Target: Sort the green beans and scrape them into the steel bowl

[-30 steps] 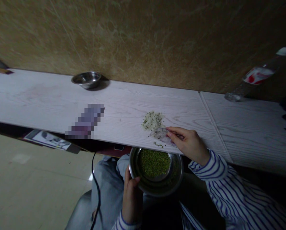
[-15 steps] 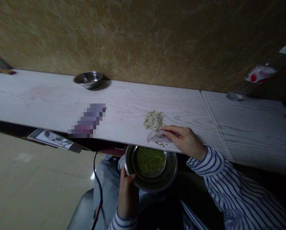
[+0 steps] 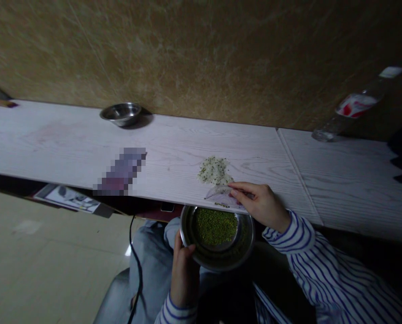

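Observation:
My left hand (image 3: 185,270) grips the left rim of a steel bowl (image 3: 244,252), thumb over the edge. Green mung beans (image 3: 217,227) fill much of the bowl's bottom. The bowl sits just below the front edge of the tabletop, tilted toward me. Pinched in my right hand (image 3: 260,202) is a clear, half-round plastic piece (image 3: 217,194), its lower side near the table edge. A few beans (image 3: 223,205) lie at that edge, above the bowl. Behind the plastic piece, a small heap of white grains mixed with beans (image 3: 215,171) spreads on the table.
A smaller steel bowl (image 3: 121,115) stands near the wall on the left. A blurred-out flat object (image 3: 122,171) lies at the table's front edge. At the right, a clear bottle (image 3: 356,105) stands by the wall. A black cable (image 3: 138,261) hangs below the table.
My right hand has drawn the plastic piece slightly toward the front edge. The few loose beans are now closer to the edge, above the bowl. The view has shifted a little.

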Demonstrator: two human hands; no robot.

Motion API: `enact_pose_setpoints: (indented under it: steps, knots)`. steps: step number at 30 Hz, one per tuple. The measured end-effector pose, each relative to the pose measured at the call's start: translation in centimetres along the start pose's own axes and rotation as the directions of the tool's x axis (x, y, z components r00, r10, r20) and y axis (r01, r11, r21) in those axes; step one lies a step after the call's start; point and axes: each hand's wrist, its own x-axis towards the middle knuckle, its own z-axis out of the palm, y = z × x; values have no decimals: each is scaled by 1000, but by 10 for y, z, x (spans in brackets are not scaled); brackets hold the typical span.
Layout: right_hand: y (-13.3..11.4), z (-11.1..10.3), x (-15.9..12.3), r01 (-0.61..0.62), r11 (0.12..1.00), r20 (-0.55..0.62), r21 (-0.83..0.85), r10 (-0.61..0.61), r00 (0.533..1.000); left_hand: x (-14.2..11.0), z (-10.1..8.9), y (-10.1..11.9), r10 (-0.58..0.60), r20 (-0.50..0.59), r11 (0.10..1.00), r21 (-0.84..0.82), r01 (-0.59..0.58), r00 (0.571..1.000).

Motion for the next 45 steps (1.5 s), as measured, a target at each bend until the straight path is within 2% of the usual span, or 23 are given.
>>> enact_pose_setpoints:
  steps: [5, 12, 16, 21, 32, 40, 45]
  knots:
    - [-5, 0, -3, -23, 998, 49, 51, 21, 999, -2, 2, 1, -1, -24, 1000, 11, 1, 1000]
    - [4, 8, 6, -31, 999, -64, 9, 31, 997, 0, -4, 3, 13, -30, 999, 31, -12, 999]
    - [-6, 13, 8, 0, 1000, 2, 17, 0, 1000, 2, -9, 2, 43, -38, 998, 53, -41, 998]
    - [-17, 5, 4, 20, 996, 102, 81, -29, 994, 4, -17, 2, 58, -66, 995, 81, -52, 996]
    - [-1, -16, -6, -68, 988, -26, 139, 72, 997, -3, -30, 0, 5, -114, 997, 73, 4, 994]
    - [18, -30, -8, -93, 979, -137, 179, 118, 984, -10, -19, -2, -8, -49, 997, 76, 11, 999]
    - [26, -38, -11, -119, 978, -177, 174, 150, 973, -7, -22, -3, -4, -47, 997, 77, 7, 999]
